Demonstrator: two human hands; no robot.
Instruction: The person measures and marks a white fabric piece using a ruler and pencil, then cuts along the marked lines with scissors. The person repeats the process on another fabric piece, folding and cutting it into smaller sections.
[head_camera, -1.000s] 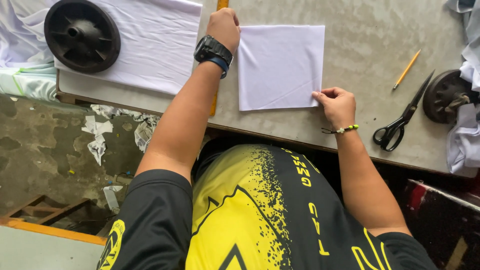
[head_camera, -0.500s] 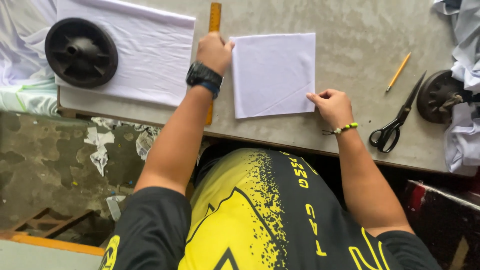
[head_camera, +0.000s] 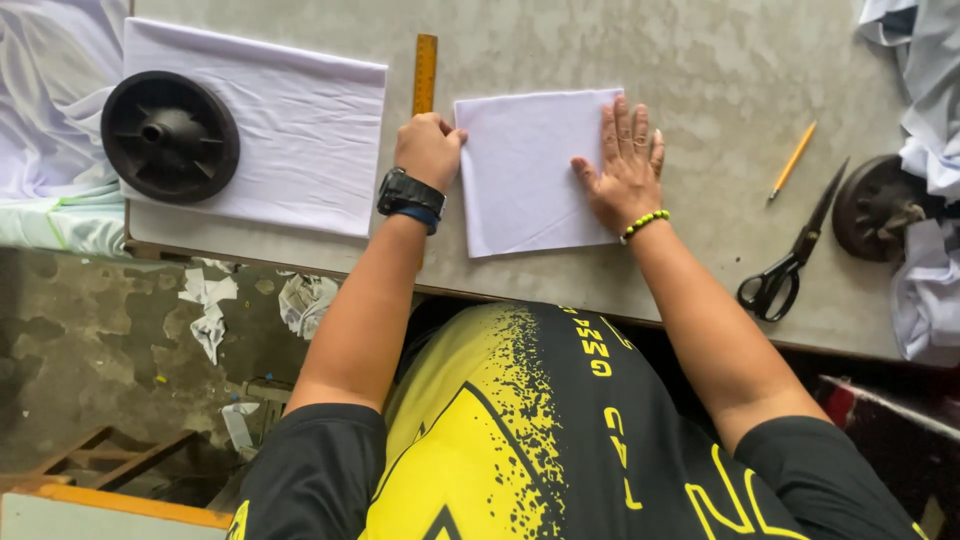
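Observation:
A small folded white cloth square (head_camera: 520, 170) lies on the grey table (head_camera: 700, 70). My right hand (head_camera: 625, 165) rests flat on its right part with fingers spread. My left hand (head_camera: 430, 148) is closed at the cloth's left edge, over the lower part of a yellow wooden ruler (head_camera: 425, 75) that runs along that edge. Whether the fingers pinch the cloth or the ruler is hidden. A black watch sits on the left wrist, a bead bracelet on the right.
A larger white cloth (head_camera: 300, 140) lies at the left under a black round weight (head_camera: 170, 137). A pencil (head_camera: 793, 160), black scissors (head_camera: 790, 265), another dark weight (head_camera: 880, 205) and bunched pale fabric (head_camera: 930, 150) lie at the right. Scraps litter the floor (head_camera: 100, 340).
My right hand has moved from the cloth's lower right corner up onto the cloth, lying flat. My left hand has slid down the ruler toward me along the cloth's left edge.

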